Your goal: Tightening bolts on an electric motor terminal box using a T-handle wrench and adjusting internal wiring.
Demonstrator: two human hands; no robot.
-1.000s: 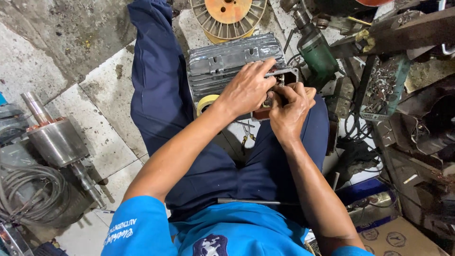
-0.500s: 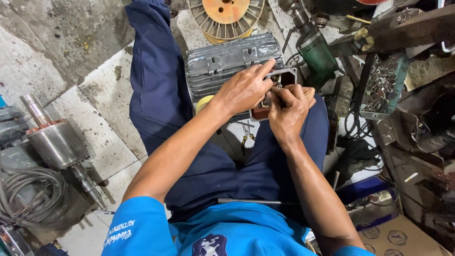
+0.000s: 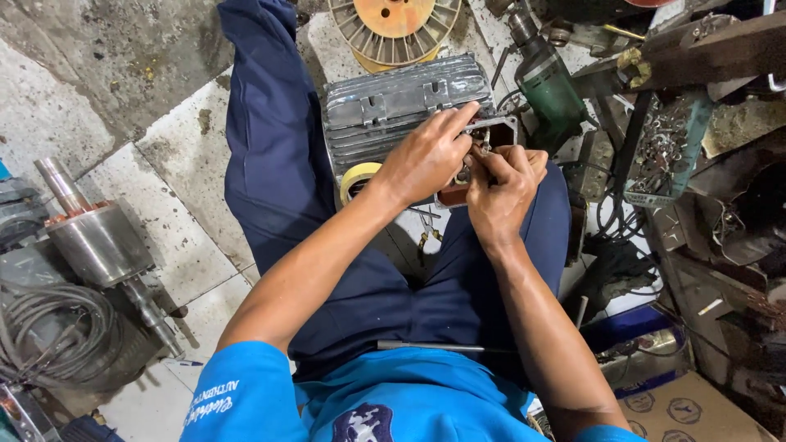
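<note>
A silver finned motor housing (image 3: 393, 106) lies on the floor between my legs. Its open terminal box (image 3: 499, 131) faces me on the right side. My left hand (image 3: 426, 160) rests on the housing, with its fingers clamped on the rim of the terminal box and the index finger stretched along its top edge. My right hand (image 3: 503, 184) is just right of it, thumb and fingers pinched on a small wire lead (image 3: 483, 151) at the box opening. A yellow tape roll (image 3: 356, 182) leans against the housing below my left wrist.
A motor rotor with shaft (image 3: 94, 237) and a coil of grey cable (image 3: 57, 327) lie at the left. A wire spool (image 3: 393, 24) stands behind the housing. A green power tool (image 3: 544, 78), a tray of screws (image 3: 663, 147) and a cardboard box (image 3: 696, 409) crowd the right. A thin metal rod (image 3: 442, 348) lies across my lap.
Both hands stay at the terminal box. Only the fingers shift slightly.
</note>
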